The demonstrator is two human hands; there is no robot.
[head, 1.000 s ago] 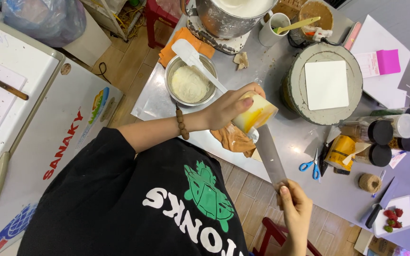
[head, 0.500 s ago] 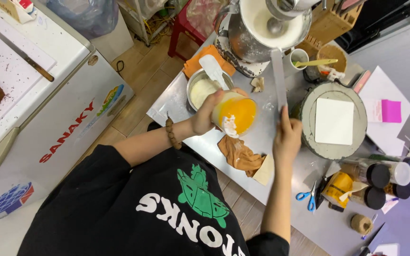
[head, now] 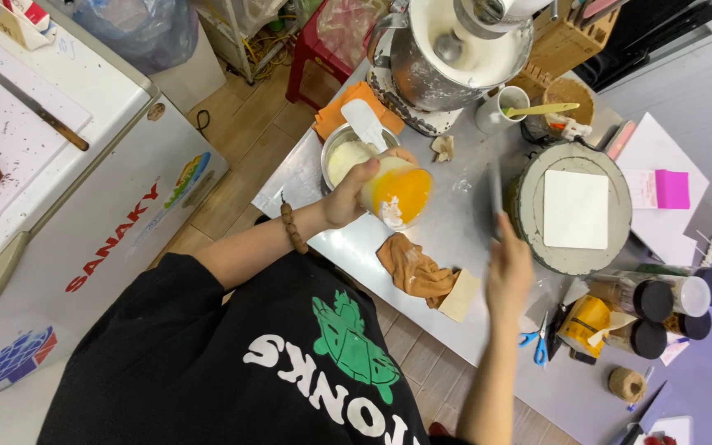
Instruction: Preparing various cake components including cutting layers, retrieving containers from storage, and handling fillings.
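Cup (head: 401, 196) gripped in left-hand fingers (head: 366, 173); right-hand fingers (head: 506, 251) closed around spatula (head: 495, 189)

Black short-sleeved tee (green-and-white print), brown bead bracelet (head: 293, 228)

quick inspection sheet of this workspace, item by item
surface: steel table, smeared near the bowls
job's things: tilted plastic cup with orange contents; long spatula
clutter: brown cloth, small metal bowl, mixer bowl, turntable, blue scissors, dark-lidded jars, twine
grippers: left hand holds the cup; right hand holds the spatula upright, blurred
cables: dark cord on the floor by the freezer
surroundings: white chest freezer, red stool
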